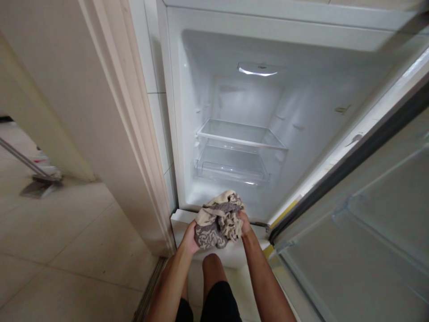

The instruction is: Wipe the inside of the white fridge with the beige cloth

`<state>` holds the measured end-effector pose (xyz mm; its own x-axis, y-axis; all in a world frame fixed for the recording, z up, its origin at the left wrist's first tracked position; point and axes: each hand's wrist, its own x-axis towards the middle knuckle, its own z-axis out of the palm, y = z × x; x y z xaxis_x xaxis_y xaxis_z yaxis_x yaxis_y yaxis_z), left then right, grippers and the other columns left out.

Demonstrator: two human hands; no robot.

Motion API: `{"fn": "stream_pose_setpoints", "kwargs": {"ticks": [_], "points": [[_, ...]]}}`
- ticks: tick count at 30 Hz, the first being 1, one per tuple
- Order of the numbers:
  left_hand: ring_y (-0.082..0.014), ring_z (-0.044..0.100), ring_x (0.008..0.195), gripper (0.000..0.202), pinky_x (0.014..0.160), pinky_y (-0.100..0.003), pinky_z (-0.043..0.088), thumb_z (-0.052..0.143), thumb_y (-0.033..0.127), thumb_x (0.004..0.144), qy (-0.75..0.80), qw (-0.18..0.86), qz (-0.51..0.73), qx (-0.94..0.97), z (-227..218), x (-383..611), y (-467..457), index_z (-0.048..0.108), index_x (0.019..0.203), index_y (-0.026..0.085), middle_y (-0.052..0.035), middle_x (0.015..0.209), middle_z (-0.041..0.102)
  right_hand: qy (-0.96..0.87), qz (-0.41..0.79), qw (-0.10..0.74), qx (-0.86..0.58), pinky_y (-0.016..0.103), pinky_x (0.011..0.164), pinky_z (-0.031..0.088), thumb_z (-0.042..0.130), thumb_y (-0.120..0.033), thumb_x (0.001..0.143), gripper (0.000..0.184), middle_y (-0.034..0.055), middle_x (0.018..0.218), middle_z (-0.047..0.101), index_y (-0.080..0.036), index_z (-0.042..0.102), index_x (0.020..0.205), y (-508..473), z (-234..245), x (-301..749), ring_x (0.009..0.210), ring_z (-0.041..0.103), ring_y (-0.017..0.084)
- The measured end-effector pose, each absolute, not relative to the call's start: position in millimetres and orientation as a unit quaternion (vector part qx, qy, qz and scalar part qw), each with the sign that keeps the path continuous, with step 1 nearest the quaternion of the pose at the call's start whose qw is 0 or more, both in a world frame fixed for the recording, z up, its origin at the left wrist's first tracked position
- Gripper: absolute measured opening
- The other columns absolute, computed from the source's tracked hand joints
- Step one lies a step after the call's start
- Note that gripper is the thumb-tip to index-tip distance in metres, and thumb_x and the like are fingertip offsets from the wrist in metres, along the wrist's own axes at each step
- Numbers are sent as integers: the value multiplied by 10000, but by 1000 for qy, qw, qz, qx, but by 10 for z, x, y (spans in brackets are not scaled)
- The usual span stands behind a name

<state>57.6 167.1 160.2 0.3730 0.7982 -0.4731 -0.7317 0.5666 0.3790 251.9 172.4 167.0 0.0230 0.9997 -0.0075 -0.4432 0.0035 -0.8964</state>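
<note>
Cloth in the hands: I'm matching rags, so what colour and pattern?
Beige and grey-brown cloth with squiggly markings; head view.

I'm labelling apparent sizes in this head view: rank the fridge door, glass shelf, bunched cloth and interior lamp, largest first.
1. fridge door, nearest the camera.
2-3. glass shelf and cloth look about alike; the cloth is nearer, so they stay unranked.
4. lamp, smallest.
</note>
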Motion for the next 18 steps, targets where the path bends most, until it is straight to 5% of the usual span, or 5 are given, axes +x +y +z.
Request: {"fn": "stream_pose_setpoints", "kwargs": {"ticks": [6,9,13,15,18], "points": [[-293,762,889,488,872,-443,605,813,160,588,375,750,540,75,1801,624,1639,705,1063,154,-67,898,785,-457,513,573,-447,299,714,529,707,-205,531,411,-13,806,743,-203,738,940,1674,1842,2516,716,643,191],[-278,741,933,534,898,-420,585,870,282,567,392,676,602,166,1877,769,1551,709,1061,158,-68,971,773,-540,354,577,-501,386,950,515,655,-231,602,448,37,1039,750,-208,743,1040,1677,1844,2355,958,652,240],[-265,674,1086,497,1033,-418,517,787,519,712,450,530,616,370,1900,958,1418,742,1073,180,-90,1086,699,-546,214,615,-527,456,1147,401,623,-247,693,525,94,1266,678,-219,696,1212,1649,1823,2109,1224,574,279],[-275,621,1194,520,1112,-437,465,692,572,809,469,446,597,475,1902,999,1361,747,1158,191,-116,1187,630,-501,232,640,-535,475,1173,380,657,-287,702,541,100,1293,664,-218,675,1238,1619,1850,2033,1245,565,290],[-291,480,1393,536,1209,-471,364,543,553,939,486,349,556,577,1931,1004,1287,683,1340,226,-148,1407,514,-420,413,662,-464,495,1159,411,680,-424,761,542,93,1286,686,-225,642,1263,1549,1945,1983,1221,604,299]]}}
